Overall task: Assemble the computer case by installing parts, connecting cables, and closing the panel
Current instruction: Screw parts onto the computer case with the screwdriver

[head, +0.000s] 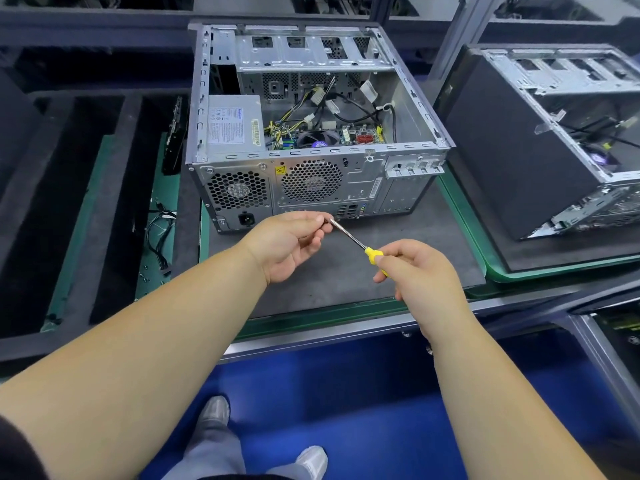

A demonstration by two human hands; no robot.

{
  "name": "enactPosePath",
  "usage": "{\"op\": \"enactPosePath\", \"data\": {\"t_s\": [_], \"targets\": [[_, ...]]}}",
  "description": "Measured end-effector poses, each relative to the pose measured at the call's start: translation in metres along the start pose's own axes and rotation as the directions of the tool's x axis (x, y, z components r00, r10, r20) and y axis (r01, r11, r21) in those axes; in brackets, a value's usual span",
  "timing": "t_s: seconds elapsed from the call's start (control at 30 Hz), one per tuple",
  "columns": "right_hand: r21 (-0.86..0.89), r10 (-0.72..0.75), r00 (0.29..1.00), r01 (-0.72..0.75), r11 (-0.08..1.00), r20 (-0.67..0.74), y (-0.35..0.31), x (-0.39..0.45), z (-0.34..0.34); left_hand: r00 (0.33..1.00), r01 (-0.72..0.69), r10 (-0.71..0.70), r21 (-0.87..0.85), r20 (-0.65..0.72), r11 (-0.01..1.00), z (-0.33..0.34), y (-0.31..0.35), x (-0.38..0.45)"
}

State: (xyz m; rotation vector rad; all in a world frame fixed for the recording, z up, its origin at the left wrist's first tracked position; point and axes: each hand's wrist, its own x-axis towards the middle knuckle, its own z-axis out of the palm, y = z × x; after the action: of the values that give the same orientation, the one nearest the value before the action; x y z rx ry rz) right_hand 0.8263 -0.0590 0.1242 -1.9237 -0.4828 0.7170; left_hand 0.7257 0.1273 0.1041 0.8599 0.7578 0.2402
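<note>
An open grey computer case point(408, 109) lies on its side on a dark mat point(346, 271), rear panel facing me. Inside I see a power supply point(233, 123), the motherboard with a fan point(317, 138) and loose cables point(349, 109). My right hand point(419, 268) grips the yellow handle of a screwdriver point(372, 254). Its metal shaft point(348, 234) points up-left to my left hand point(291, 244), whose fingertips pinch the tip. Whether a screw sits at the tip is hidden. Both hands hover in front of the case's rear.
A second open case point(540, 140) lies on a green-edged tray point(498, 271) at the right. Left of the mat run black foam slots point(69, 202), a dark part standing upright point(175, 133) and a bundle of black cables point(161, 237). The bench edge point(311, 341) runs below my hands.
</note>
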Motion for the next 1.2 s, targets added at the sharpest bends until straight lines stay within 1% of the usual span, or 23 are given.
{"op": "enactPosePath", "data": {"t_s": [0.17, 0.37, 0.5, 0.57, 0.7, 0.87, 0.93, 1.03, 1.13, 1.2], "targets": [[-0.091, -0.052, 0.999, 0.052, 0.995, 0.0, 0.001, 0.003, -0.004, 0.998, -0.06, 0.064, 0.202, -0.017, 0.978, -0.005, 0.0, 0.002], [-0.181, -0.112, 0.994, 0.108, 0.977, -0.015, 0.003, 0.003, -0.009, 0.996, -0.085, 0.084, 0.376, 0.019, 0.923, -0.01, 0.003, 0.004], [-0.318, -0.184, 0.983, 0.17, 0.933, -0.016, 0.001, 0.002, -0.015, 0.994, -0.102, 0.07, 0.55, 0.078, 0.829, -0.014, 0.008, 0.004], [-0.344, -0.208, 0.978, 0.191, 0.919, -0.015, 0.001, 0.002, -0.017, 0.994, -0.104, 0.069, 0.596, 0.081, 0.796, -0.014, 0.01, 0.004], [-0.261, -0.147, 0.989, 0.15, 0.954, 0.032, -0.001, 0.001, -0.02, 0.985, -0.173, 0.141, 0.584, 0.099, 0.793, -0.007, 0.01, 0.002], [-0.169, -0.089, 0.992, 0.103, 0.98, 0.087, -0.001, 0.002, -0.025, 0.966, -0.259, 0.199, 0.56, 0.168, 0.787, 0.002, 0.014, -0.009], [-0.119, -0.089, 0.992, 0.1, 0.988, 0.089, -0.001, 0.001, -0.027, 0.955, -0.294, 0.206, 0.601, 0.212, 0.744, 0.006, 0.019, -0.015], [-0.042, -0.092, 0.993, 0.095, 0.995, 0.069, 0.0, 0.001, -0.028, 0.929, -0.368, 0.219, 0.682, 0.298, 0.632, 0.015, 0.031, -0.023], [0.001, -0.079, 0.995, 0.079, 0.997, 0.057, -0.001, 0.0, -0.029, 0.893, -0.449, 0.263, 0.678, 0.366, 0.582, 0.026, 0.051, -0.034], [0.017, -0.062, 0.997, 0.062, 0.998, 0.047, -0.002, 0.0, -0.031, 0.858, -0.514, 0.325, 0.649, 0.398, 0.561, 0.033, 0.07, -0.04]]}}
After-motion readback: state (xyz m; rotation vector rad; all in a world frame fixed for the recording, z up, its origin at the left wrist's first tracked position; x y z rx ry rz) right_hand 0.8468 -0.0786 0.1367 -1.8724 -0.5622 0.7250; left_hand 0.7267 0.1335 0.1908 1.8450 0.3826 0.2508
